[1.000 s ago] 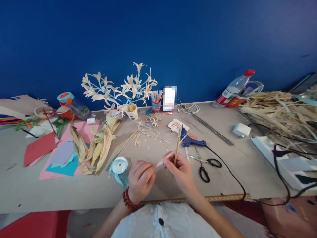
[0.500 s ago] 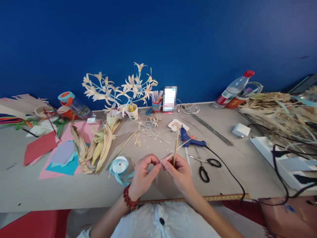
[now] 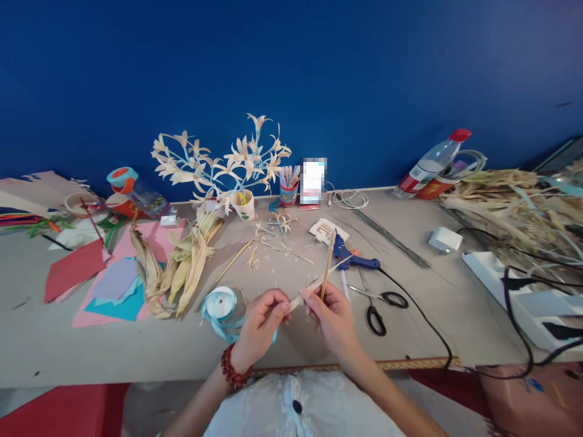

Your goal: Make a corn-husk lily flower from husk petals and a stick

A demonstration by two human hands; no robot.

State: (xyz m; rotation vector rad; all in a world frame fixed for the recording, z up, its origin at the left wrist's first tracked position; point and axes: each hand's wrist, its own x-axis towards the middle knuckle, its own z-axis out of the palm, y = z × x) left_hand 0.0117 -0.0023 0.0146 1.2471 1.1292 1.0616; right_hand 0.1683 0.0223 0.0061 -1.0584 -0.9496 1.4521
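A pale strip of corn husk (image 3: pixel 296 302) is stretched between my two hands. My left hand (image 3: pixel 263 323) pinches its lower left end with thumb and fingers. My right hand (image 3: pixel 332 315) grips the strip farther along, and its narrow tip sticks out to the upper right. A thin tan stick (image 3: pixel 327 270) also stands up from my right hand, held between the fingers. Beyond that hand lie a blue glue gun (image 3: pixel 353 258) and scissors (image 3: pixel 377 297) with black handles. A roll of light blue ribbon (image 3: pixel 219 304) rests left of my left hand.
Corn husks (image 3: pixel 182 267) lie on coloured paper at left. Husk flowers stand in a paper cup (image 3: pixel 243 207) at the back. Metal wires (image 3: pixel 392 238), a tilted bottle (image 3: pixel 426 167) and a white power strip (image 3: pixel 501 297) are to the right. The glue gun's black cable (image 3: pixel 419 309) crosses the table.
My hands have moved apart, the left one shifting left and down, so more of the husk strip shows between them. The stick in my right hand leans a little more to the right.
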